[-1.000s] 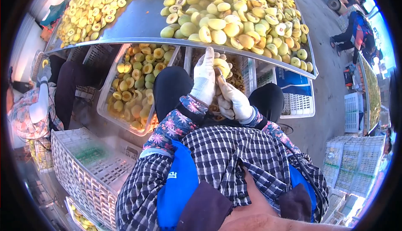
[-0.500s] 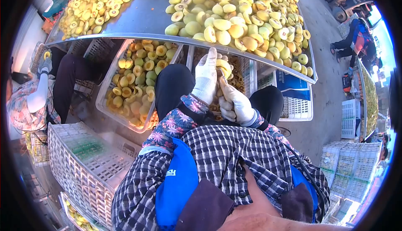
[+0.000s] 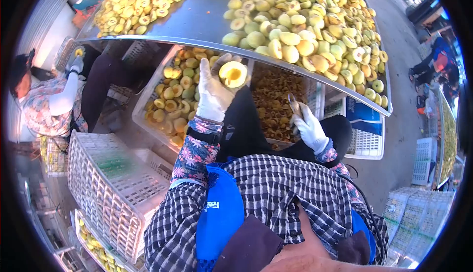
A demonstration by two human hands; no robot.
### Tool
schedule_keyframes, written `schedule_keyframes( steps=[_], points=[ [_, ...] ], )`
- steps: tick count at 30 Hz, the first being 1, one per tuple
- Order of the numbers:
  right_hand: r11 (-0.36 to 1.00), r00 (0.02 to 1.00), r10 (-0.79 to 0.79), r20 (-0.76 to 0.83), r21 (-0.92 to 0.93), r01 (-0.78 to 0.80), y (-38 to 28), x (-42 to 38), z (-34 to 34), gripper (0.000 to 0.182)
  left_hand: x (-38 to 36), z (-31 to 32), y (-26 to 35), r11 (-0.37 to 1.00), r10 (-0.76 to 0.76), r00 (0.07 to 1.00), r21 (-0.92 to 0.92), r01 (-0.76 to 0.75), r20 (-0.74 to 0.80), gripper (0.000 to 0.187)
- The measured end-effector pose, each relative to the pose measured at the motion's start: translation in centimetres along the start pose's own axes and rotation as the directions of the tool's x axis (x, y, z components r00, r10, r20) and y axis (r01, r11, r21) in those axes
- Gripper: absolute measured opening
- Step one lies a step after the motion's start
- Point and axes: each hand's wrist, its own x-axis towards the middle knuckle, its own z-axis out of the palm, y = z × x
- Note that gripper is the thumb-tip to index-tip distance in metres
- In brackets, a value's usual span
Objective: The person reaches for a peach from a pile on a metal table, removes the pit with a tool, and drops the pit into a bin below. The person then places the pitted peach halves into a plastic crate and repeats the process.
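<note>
My left hand (image 3: 215, 88), in a whitish glove, holds a yellow fruit half (image 3: 233, 74) with its hollowed cut face up, over the edge of a crate of fruit halves (image 3: 172, 105). Gloved as well, my right hand (image 3: 309, 128) is closed around a small metal tool (image 3: 294, 107) with a looped tip. The tool is over a crate of brown pits and scraps (image 3: 278, 99), apart from the fruit. Beyond both hands is a metal table (image 3: 189, 18) with a big heap of fruit halves (image 3: 295, 37) on its right part.
Another heap of cut fruit (image 3: 143, 3) lies on the table's left part. Stacked plastic crates (image 3: 111, 183) stand at the lower left. A co-worker (image 3: 49, 99) sits at the left; another person (image 3: 436, 65) is at the far right. More crates (image 3: 419, 217) stand lower right.
My hands have moved apart, the left with the fruit half to the left, the right with the tool to the right. The fruit's cut face now shows. The whole view has shifted.
</note>
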Motion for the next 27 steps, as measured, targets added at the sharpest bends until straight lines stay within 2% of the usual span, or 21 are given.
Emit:
schedule_keyframes(
  steps=[1, 2, 4, 5, 6, 7, 8, 9, 10, 11, 12, 13, 14, 16, 17, 18, 20, 22, 24, 26, 27],
  points=[
    [0.994, 0.999, -0.039, -0.026, -0.100, 0.036, 0.9, -0.1, -0.1, 0.036, 0.6, -2.2, 1.5, 0.992, 0.096, 0.991, 0.077, -0.103, 0.091, 0.052],
    [0.987, 0.989, -0.138, -0.048, -0.093, 0.133, 3.1, 0.1, -0.1, 0.034, 1.3, -4.9, 3.2, 0.968, 0.178, 0.967, 0.144, -0.205, 0.181, 0.048],
    [1.000, 1.000, -0.015, -0.019, 0.013, 0.015, 2.4, -0.5, -0.1, 0.035, 1.2, -8.7, 6.9, 0.807, 0.434, 0.900, 0.425, -0.409, 0.041, 0.034],
    [0.985, 0.994, 0.107, 0.014, 0.137, -0.108, 0.9, -1.0, 0.0, 0.034, 0.6, -11.0, 7.8, 0.422, 0.632, 0.764, 0.768, -0.482, 0.132, 0.033],
    [0.981, 0.994, 0.109, 0.014, 0.162, -0.110, 0.8, -1.2, 0.2, 0.034, 0.3, -13.3, 8.9, 0.361, 0.675, 0.732, 0.824, -0.437, 0.093, 0.035],
    [0.985, 0.993, 0.120, 0.021, 0.124, -0.122, 0.6, -1.3, 0.2, 0.034, 1.2, -16.6, 10.0, 0.508, 0.657, 0.749, 0.782, -0.362, -0.080, 0.036],
    [0.988, 0.991, 0.128, 0.021, 0.086, -0.130, 0.4, -1.3, 0.3, 0.035, 0.7, -18.1, 10.3, 0.196, 0.599, 0.800, 0.974, -0.110, -0.030, 0.039],
    [0.985, 0.991, 0.135, 0.019, 0.108, -0.136, 0.4, -1.3, 0.4, 0.033, 2.1, -25.9, 12.0, -0.591, 0.314, 0.948, 0.793, 0.147, 0.059, 0.042],
    [0.984, 0.990, 0.138, 0.017, 0.111, -0.139, 0.3, -1.3, 0.5, 0.033, 1.8, -30.1, 10.0, -0.407, 0.334, 0.906, 0.828, 0.386, -0.259, 0.051],
    [0.984, 0.988, 0.148, 0.035, 0.093, -0.151, 0.1, -1.2, 0.6, 0.033, -0.4, -30.1, 8.3, -0.572, 0.187, 0.923, 0.727, 0.380, -0.335, 0.062],
    [0.984, 0.987, 0.155, 0.043, 0.077, -0.158, 0.0, -1.2, 0.4, 0.033, -2.1, -27.6, 7.2, -0.661, 0.222, 0.917, 0.641, 0.391, -0.331, 0.068],
    [0.995, 0.999, -0.039, -0.027, -0.090, 0.037, 2.3, -0.8, 0.3, 0.034, -2.3, -25.9, 7.1, -0.669, 0.234, 0.909, 0.621, 0.409, -0.345, 0.068],
    [0.989, 0.997, -0.073, -0.004, -0.127, 0.072, 1.5, -1.0, 0.0, 0.037, -1.2, -26.0, 7.0, -0.698, 0.249, 0.904, 0.583, 0.416, -0.347, 0.066],
    [0.999, 1.000, -0.008, 0.028, -0.041, 0.009, 1.9, -1.4, -0.4, 0.036, -0.9, -18.0, 6.2, -0.720, 0.315, 0.909, 0.555, 0.417, -0.274, 0.059],
    [0.981, 0.997, -0.078, -0.007, -0.180, 0.075, 2.2, -1.3, -0.5, 0.037, 0.8, -17.1, 5.9, -0.673, 0.327, 0.944, 0.694, 0.257, -0.032, 0.056],
    [0.984, 1.000, -0.029, -0.004, -0.174, 0.027, 1.6, -1.4, -0.5, 0.038, 2.1, -14.8, 5.8, -0.617, 0.358, 0.912, 0.784, 0.070, 0.200, 0.054],
    [0.980, 1.000, 0.019, 0.016, -0.199, -0.015, 0.8, -1.4, -0.5, 0.038, 4.9, -7.2, 3.3, -0.474, 0.332, 0.779, 0.808, -0.349, 0.532, 0.052],
    [0.992, 0.998, 0.034, 0.056, -0.126, -0.026, 0.5, -1.5, -0.3, 0.038, 7.0, -0.8, 0.0, -0.453, 0.290, 0.709, 0.744, -0.491, 0.643, 0.051],
    [0.990, 0.997, 0.029, 0.070, -0.137, -0.019, 0.1, -1.7, -0.4, 0.039, 8.8, 3.6, -3.0, -0.744, 0.149, 0.631, 0.507, -0.435, 0.761, 0.052],
    [0.991, 0.998, -0.012, 0.055, -0.136, 0.019, 0.0, -2.0, -0.7, 0.038, 11.2, 3.9, -6.1, -0.818, 0.071, 0.676, 0.430, -0.381, 0.733, 0.055],
    [0.991, 0.999, 0.005, 0.049, -0.137, 0.002, -0.1, -2.2, -0.7, 0.039, 12.1, 3.7, -7.1, -0.775, 0.061, 0.706, 0.479, -0.412, 0.706, 0.055]
  ],
)
